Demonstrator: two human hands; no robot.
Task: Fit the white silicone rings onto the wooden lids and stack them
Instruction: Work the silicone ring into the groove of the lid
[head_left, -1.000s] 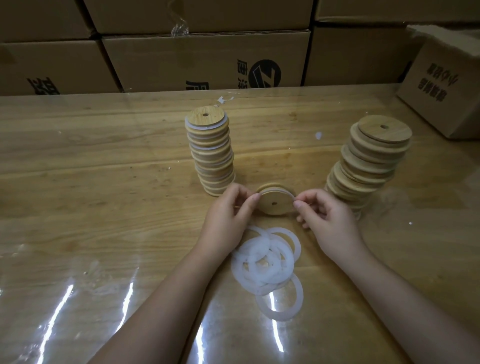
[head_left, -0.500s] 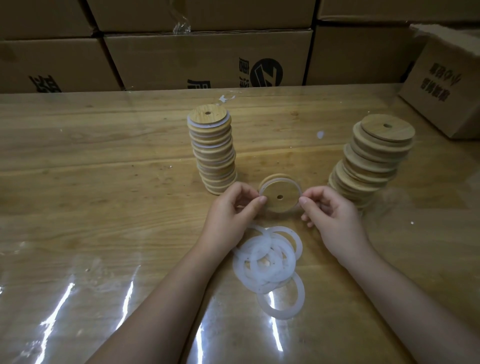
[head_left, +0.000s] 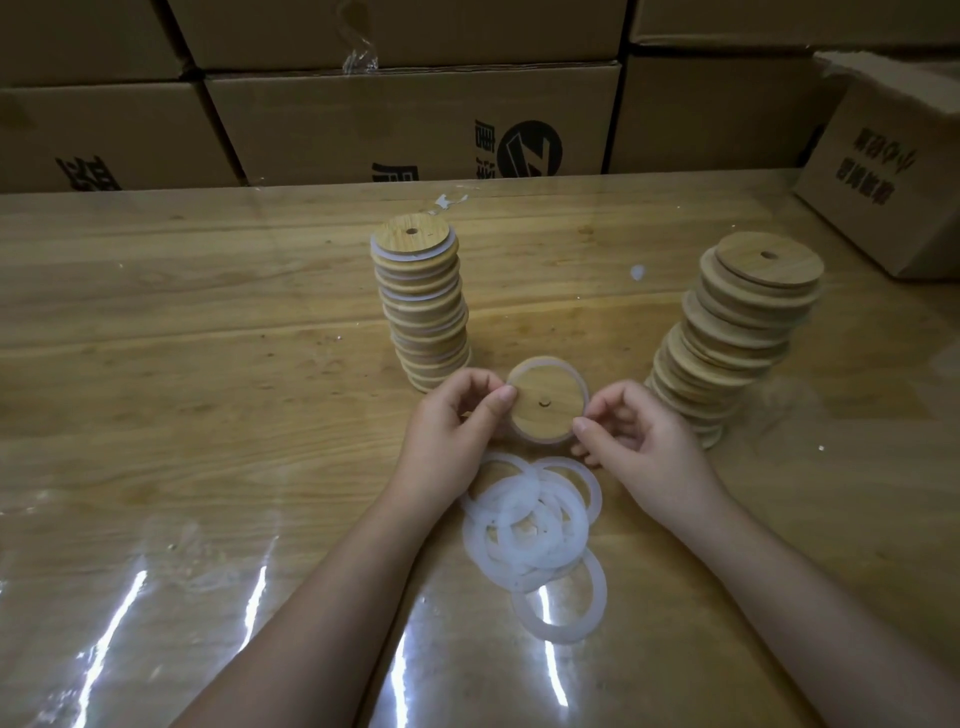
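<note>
The person holds one wooden lid (head_left: 545, 402) tilted up over the table (head_left: 182, 338), its flat face with the small hole turned toward them. I cannot tell whether its lower edge touches the wood. The left hand (head_left: 447, 431) pinches the lid's left edge with curled fingers, and the right hand (head_left: 639, 441) pinches its lower right edge the same way. A white ring (head_left: 545, 360) runs round the lid's rim. Just nearer the person than the lid lies a loose pile of rings (head_left: 524, 525). Behind the lid to the left stands a stack of lids with rings (head_left: 423, 306). To the lid's right leans a stack of bare lids (head_left: 737, 332). Cardboard boxes (head_left: 405, 119) line up far behind the lid.
</note>
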